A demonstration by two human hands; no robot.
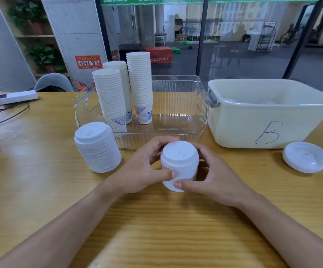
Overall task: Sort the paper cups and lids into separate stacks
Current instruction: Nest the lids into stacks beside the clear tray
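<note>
A short stack of white lids (179,161) stands on the wooden table in front of me. My left hand (143,169) and my right hand (209,175) both curl round it, thumbs on its near side. A taller stack of lids (97,147) stands to the left. Three tall stacks of white paper cups (139,82) with blue prints stand in a clear plastic bin (176,113) behind. A few loose lids (304,157) lie on the table at the right.
A cream tub marked "B" (263,122) sits at the right, with some lids inside. A white power strip (17,96) and cables lie at the far left. Glass doors stand behind the table.
</note>
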